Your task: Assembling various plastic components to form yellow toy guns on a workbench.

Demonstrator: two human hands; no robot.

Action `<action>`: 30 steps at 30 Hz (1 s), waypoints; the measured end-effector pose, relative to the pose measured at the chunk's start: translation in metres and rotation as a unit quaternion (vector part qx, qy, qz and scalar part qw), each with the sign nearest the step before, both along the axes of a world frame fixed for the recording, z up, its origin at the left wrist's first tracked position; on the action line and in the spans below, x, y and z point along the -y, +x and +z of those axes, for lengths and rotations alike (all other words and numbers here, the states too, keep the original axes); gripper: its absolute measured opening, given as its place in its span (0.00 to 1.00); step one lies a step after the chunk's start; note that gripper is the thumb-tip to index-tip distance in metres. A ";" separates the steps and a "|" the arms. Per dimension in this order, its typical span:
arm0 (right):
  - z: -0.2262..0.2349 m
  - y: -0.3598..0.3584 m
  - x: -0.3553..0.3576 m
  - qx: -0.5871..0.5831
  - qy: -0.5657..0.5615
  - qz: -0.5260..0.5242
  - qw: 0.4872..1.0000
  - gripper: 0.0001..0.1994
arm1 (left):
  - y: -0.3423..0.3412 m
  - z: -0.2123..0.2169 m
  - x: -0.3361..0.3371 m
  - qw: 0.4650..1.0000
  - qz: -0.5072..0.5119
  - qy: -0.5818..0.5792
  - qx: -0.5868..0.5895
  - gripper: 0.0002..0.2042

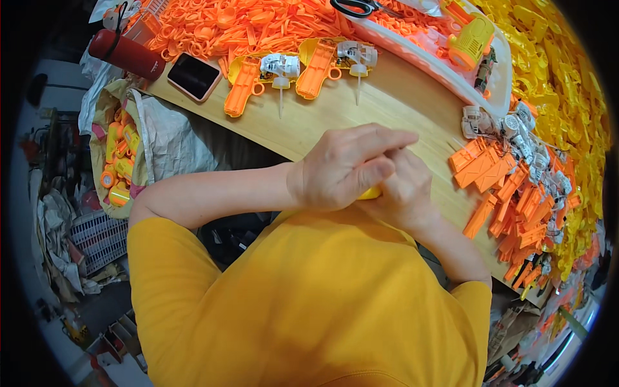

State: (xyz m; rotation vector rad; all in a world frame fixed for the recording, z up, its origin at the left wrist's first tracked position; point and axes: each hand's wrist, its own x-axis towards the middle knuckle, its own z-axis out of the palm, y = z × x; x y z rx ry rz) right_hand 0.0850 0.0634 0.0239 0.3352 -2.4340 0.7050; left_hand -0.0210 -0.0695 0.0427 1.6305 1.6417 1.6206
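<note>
Fingers [391,137] over yellow piece [370,193], bare table edge [271,143] near

Orange and Yellow

Orange is seen on the heap of small parts [245,26]. Orange, yellow and white are mixed on two toys [316,69]. The shirt [316,297] is coloured yellow, the bottle [132,57] red, the table [400,103] light brown.

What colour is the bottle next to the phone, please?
The bottle is dark red; it shows best in the head view.
</note>
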 end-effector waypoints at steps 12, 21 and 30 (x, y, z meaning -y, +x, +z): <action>-0.005 -0.011 -0.011 -0.003 0.023 -0.032 0.999 0.23 | 0.001 -0.027 -0.019 0.994 0.047 0.055 0.088 0.34; -0.028 -0.001 -0.010 -0.107 0.033 -0.056 0.992 0.19 | 0.012 -0.048 -0.017 0.974 0.059 0.175 0.133 0.45; -0.027 0.009 -0.019 -0.103 -0.010 -0.039 0.994 0.22 | 0.015 -0.055 -0.023 0.974 0.011 0.225 0.030 0.46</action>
